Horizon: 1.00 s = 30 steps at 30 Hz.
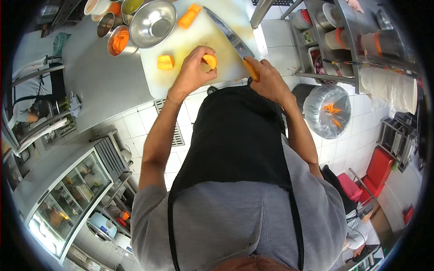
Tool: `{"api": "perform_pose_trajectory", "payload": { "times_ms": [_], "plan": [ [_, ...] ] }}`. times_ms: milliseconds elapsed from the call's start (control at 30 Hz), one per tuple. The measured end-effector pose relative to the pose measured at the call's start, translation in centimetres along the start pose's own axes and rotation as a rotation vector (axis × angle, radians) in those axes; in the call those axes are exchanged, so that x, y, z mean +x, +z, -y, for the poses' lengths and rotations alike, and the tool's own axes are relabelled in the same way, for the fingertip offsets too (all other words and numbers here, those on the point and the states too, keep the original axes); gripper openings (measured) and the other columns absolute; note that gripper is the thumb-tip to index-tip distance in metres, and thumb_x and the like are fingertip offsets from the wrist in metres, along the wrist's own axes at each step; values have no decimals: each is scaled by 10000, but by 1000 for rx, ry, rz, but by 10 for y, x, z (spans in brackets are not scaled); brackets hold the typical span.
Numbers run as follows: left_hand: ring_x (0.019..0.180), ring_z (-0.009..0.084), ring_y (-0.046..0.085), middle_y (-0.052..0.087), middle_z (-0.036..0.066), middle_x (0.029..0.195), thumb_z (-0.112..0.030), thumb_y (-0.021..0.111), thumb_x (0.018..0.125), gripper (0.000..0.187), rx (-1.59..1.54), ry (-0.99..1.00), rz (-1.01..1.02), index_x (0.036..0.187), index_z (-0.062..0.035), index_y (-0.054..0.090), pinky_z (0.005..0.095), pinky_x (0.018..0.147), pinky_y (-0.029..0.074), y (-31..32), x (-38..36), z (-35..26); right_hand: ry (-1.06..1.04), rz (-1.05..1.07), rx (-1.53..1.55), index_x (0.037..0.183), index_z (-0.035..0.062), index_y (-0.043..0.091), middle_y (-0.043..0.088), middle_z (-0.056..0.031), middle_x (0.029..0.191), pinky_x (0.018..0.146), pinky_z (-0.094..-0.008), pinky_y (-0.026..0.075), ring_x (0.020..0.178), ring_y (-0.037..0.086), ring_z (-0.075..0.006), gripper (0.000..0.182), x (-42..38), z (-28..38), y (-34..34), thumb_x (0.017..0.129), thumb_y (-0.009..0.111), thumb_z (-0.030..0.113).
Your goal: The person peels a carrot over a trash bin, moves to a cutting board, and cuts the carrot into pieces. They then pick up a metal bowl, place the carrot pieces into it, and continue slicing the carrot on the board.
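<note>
My left hand [192, 72] grips a piece of carrot [210, 61] between thumb and fingers, above the white cutting board [156, 83]. My right hand [271, 83] is closed round the orange-brown handle of a large knife [231, 37]. The blade points away from me and to the left, over the right side of the board. A short carrot chunk [166, 62] lies left of my left hand. Farther back on the board are more orange carrot chunks [186, 20], near the knife tip.
A steel mixing bowl [153, 25] overlaps the board's back left. Beside it a small bowl [120, 43] holds cut carrot. A lined bin [326, 110] with orange scraps stands at my right, below a steel shelf [327, 77]. Other people are partly visible at both sides.
</note>
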State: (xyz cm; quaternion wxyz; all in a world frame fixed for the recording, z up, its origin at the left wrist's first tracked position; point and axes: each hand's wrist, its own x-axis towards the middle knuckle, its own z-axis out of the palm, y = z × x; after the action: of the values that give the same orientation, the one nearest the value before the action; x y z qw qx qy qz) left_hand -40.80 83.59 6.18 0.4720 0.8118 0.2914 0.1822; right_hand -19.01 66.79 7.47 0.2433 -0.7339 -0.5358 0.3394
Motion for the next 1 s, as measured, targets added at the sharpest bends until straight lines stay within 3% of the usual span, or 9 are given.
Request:
{"api": "perform_pose_trajectory", "payload": {
  "times_ms": [33,133,267,367,500,600,833,933,1000],
  "plan": [
    [1053,251,674,633,130,1181,34,814,747,467,-133,32,-94,1158,-34,602,333,935,570,6,-3,-5,8,27,14,1481,146,508,595,-234,1110,933,-484,528,1033,641,-444,719,-1,-1,-7,787,638,13],
    [1201,192,601,598,139,1280,131,793,770,440,-364,-3,-206,1128,-4,577,348,1032,532,18,-13,-40,14,99,51,1487,138,497,587,-235,1129,941,-491,529,1046,643,-446,722,-2,-8,-21,790,638,12],
    [1130,207,644,626,168,1229,101,852,750,452,-131,173,-445,1102,-5,589,332,945,580,33,-19,-65,-93,81,8,1502,124,475,588,-223,1093,924,-468,520,1006,628,-427,758,3,-25,-24,777,656,-5],
    [959,236,695,705,124,1043,0,901,729,436,-49,169,-551,1063,-22,623,335,822,594,39,-26,-76,-90,144,-30,1514,125,454,583,-228,1117,927,-470,519,1015,627,-426,769,6,-27,-29,784,657,-5],
    [890,238,685,697,113,1010,1,893,727,386,81,85,-607,1014,-14,635,327,761,588,46,-33,-79,-72,190,-58,1516,132,450,584,-217,1134,933,-466,521,1040,624,-415,770,7,-24,-35,787,656,-2],
    [951,180,708,680,114,1083,4,877,772,341,65,26,-632,1021,8,644,303,833,632,56,-40,-70,-25,221,-47,1506,131,455,593,-226,1179,967,-461,512,1096,621,-410,764,7,-22,-42,783,670,6],
    [945,193,722,682,120,1063,8,822,840,305,31,-96,-624,1077,16,630,315,833,635,65,-45,-53,21,199,6,1474,114,451,585,-261,1296,1074,-463,481,1219,599,-426,747,3,-33,-38,775,691,4],
    [916,181,722,691,134,1074,-4,777,898,333,-141,-126,-625,1182,1,603,297,771,627,70,-44,-32,60,173,17,1462,109,448,579,-266,1307,1075,-468,480,1224,596,-431,725,1,-32,-35,782,676,-1],
    [880,175,712,694,149,1077,-57,715,964,342,-554,-206,-611,1271,-8,572,279,737,609,66,-44,-33,60,149,29,1458,108,446,577,-270,1308,1069,-469,481,1219,597,-435,712,-2,-33,-31,789,665,-1]
  ]
}}
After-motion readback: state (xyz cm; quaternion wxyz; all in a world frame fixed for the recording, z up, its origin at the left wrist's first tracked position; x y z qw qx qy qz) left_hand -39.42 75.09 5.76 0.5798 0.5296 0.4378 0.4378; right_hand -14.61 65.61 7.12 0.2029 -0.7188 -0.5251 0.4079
